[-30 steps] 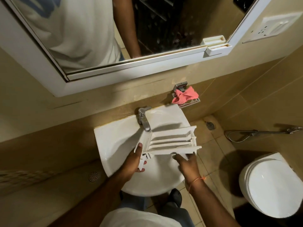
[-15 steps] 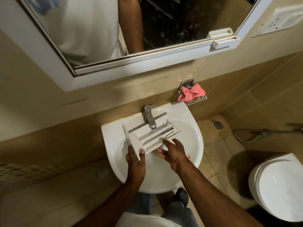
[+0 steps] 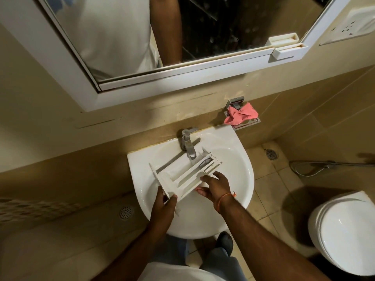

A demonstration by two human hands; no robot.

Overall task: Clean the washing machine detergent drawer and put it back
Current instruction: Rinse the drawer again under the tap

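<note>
A white plastic detergent drawer (image 3: 183, 173) with long compartments lies tilted over the bowl of the white sink (image 3: 241, 175), its far end under the chrome tap (image 3: 188, 142). My left hand (image 3: 165, 207) grips the drawer's front panel at the near left end. My right hand (image 3: 217, 186) holds its right long edge from below, fingers curled under it. No water is seen running from the tap.
A pink cloth (image 3: 241, 115) sits on a metal wall holder right of the tap. A mirror cabinet (image 3: 182, 74) hangs above the sink. A white toilet (image 3: 345, 232) stands at the right, a spray hose (image 3: 310, 167) on the wall, floor drains on both sides.
The drawer came down from in front of the tap into the sink bowl and turned, its front panel now at the left. Both hands kept hold of it.
</note>
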